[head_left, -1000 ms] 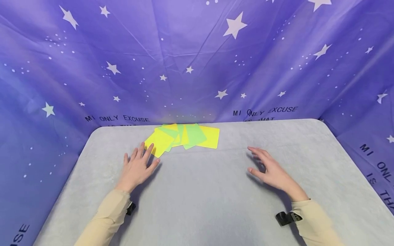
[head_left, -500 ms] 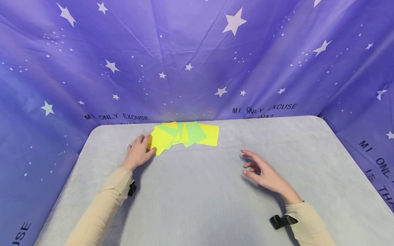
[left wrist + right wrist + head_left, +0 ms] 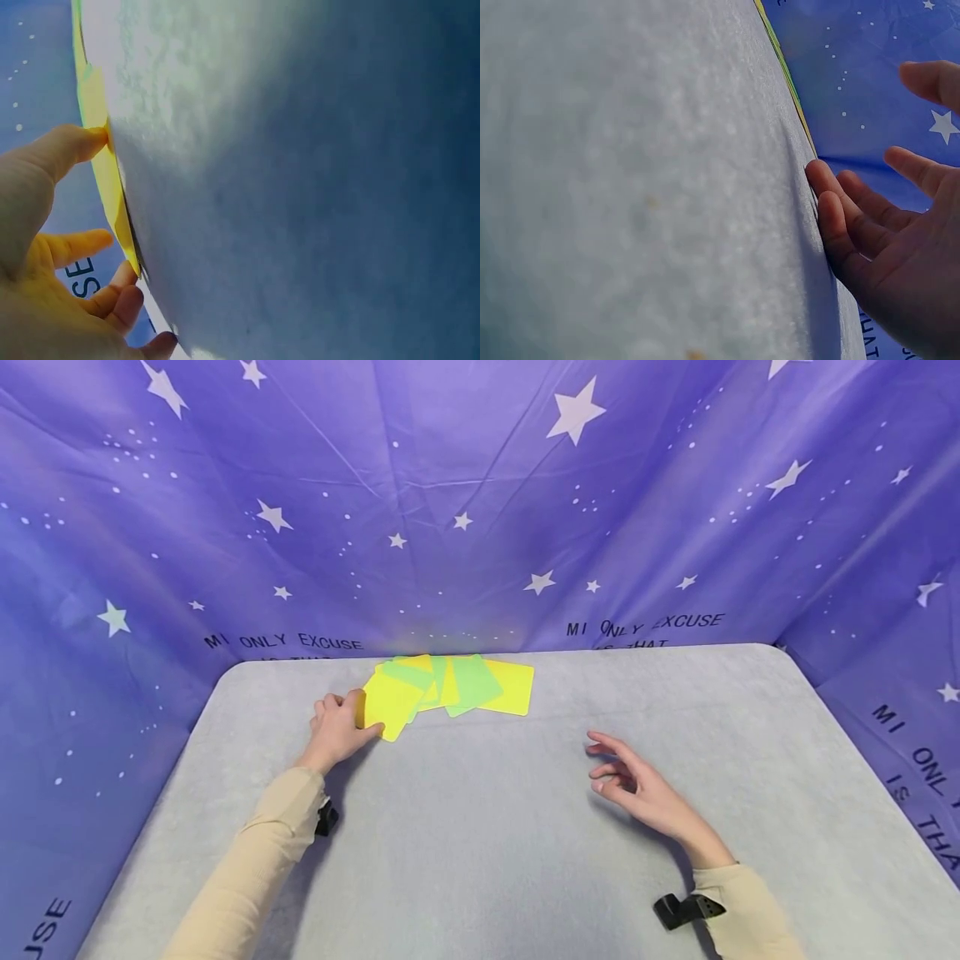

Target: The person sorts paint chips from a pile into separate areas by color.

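Note:
Several yellow and green cards lie overlapped in a loose fan at the table's far edge, with a yellow card point(image 3: 393, 700) on top at the left end. The left hand point(image 3: 337, 727) holds this card by its left side, thumb on the near corner and fingers toward the far edge. In the left wrist view the thumb point(image 3: 79, 142) touches the yellow card point(image 3: 110, 184); part of the card hides behind the fingers. Nearer the right side, the right hand point(image 3: 641, 785) hovers low over the table with relaxed, slightly bent fingers and holds nothing.
A green card point(image 3: 476, 683) and another yellow card point(image 3: 513, 687) form the fan's right part. Grey cloth covers the table point(image 3: 480, 827). Behind it hangs a purple curtain point(image 3: 480, 568) with white stars, and curtain also flanks both sides.
The left hand has moved forward and closed from spread fingers onto the left yellow card. The right hand has shifted slightly left, its fingers bending a little more. The fan looks nearly the same.

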A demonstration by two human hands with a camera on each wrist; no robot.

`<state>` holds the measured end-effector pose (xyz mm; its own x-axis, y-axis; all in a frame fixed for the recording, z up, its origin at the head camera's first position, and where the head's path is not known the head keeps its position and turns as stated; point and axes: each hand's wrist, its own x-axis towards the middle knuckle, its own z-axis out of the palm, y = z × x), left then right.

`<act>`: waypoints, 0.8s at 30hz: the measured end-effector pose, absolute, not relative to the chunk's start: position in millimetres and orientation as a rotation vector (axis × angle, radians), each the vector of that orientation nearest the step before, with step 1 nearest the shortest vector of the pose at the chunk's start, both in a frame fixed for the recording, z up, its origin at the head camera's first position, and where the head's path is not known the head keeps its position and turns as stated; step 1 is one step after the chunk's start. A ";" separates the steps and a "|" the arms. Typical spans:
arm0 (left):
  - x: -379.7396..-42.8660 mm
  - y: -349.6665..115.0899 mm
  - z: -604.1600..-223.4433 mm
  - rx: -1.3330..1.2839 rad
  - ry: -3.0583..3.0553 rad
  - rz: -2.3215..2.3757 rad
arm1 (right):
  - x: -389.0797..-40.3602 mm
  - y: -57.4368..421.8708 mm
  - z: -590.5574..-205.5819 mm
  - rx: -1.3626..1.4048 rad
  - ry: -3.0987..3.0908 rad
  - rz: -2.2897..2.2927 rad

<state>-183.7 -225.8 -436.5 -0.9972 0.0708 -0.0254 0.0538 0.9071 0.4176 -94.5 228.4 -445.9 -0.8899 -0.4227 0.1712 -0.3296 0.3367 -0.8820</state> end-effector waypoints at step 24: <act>-159.5 -208.7 -433.7 0.065 2.529 1.583 | -93.0 219.1 -448.4 -0.679 2.560 -1.540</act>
<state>-159.5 -208.7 -433.7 -0.9868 0.1195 -0.1092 -0.0460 0.4397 0.8970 -93.0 219.1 -448.4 -0.8988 -0.4090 0.1575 -0.3309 0.3976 -0.8558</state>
